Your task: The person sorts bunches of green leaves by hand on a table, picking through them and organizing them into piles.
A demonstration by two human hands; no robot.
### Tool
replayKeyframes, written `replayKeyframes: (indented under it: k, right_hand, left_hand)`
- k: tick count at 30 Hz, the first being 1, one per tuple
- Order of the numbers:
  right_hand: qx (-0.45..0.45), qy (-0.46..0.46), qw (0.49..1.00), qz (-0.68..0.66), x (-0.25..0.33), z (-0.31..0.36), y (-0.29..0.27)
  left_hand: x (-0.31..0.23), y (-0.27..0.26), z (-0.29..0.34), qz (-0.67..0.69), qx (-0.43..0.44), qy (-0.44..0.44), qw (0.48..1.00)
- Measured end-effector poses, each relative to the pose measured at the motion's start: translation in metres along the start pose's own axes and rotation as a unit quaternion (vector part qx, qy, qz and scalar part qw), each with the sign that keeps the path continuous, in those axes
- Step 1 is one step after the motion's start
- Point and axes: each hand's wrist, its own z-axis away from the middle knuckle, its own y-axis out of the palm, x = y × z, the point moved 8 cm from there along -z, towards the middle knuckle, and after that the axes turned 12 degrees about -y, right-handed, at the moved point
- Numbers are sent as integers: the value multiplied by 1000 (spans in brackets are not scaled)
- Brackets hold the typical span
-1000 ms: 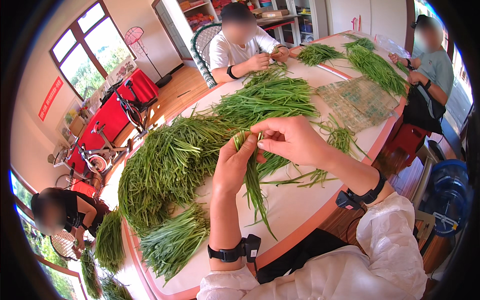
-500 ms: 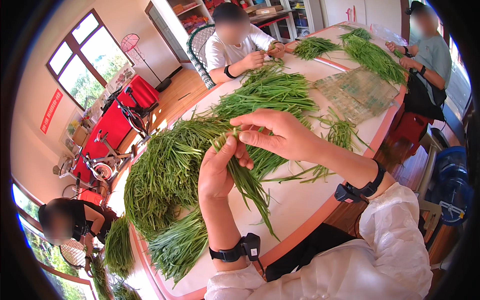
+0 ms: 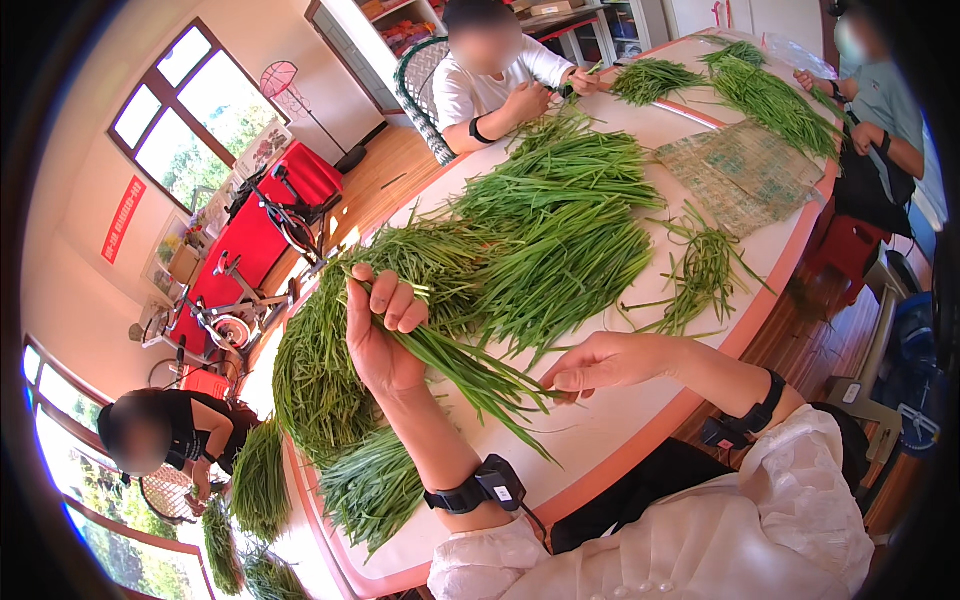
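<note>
My left hand point(image 3: 388, 345) is raised over the near side of the table, its fingers closed around a small bunch of green chives point(image 3: 465, 370). The leaves slant down and to the right out of that fist. At their tips my right hand point(image 3: 615, 362) is pinched together, thumb against fingers, on the leaf ends. Behind my left hand lies a large heap of chives point(image 3: 325, 370), with a smaller bundle point(image 3: 375, 485) in front of it. Beyond my hands a long pile of chives point(image 3: 570, 250) spreads across the table.
Loose leaves point(image 3: 700, 265) lie scattered on the white table point(image 3: 560, 460) at right, near a woven mat point(image 3: 745, 175). Across from me a person point(image 3: 495, 85) handles chives; another sits far right point(image 3: 885, 120). A third person point(image 3: 185, 430) bends beside chives point(image 3: 262, 480) at left.
My right hand has moved down and right, from the bunch's stem ends to its leaf tips. My left hand has shifted left, still gripping the chives, which now lie less steeply.
</note>
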Motion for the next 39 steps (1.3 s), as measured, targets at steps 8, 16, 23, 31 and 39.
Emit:
replayKeyframes:
  k: [8, 16, 23, 31, 39]
  right_hand:
    - [-227, -127, 957, 127, 10, 19, -40]
    - [-203, -176, 962, 49, 25, 5, -10]
    - [-194, -153, 956, 158, 22, 16, -7]
    - [-204, -184, 939, 204, 24, 20, -2]
    - [-235, -124, 945, 191, 4, 41, -21]
  left_hand:
    - [-11, 4, 5, 60, 40, 12, 997]
    - [-8, 1, 0, 96, 36, 4, 995]
    - [-13, -5, 3, 97, 20, 15, 995]
    - [-15, -7, 2, 89, 14, 18, 996]
    - [-28, 23, 23, -138, -86, 97, 982]
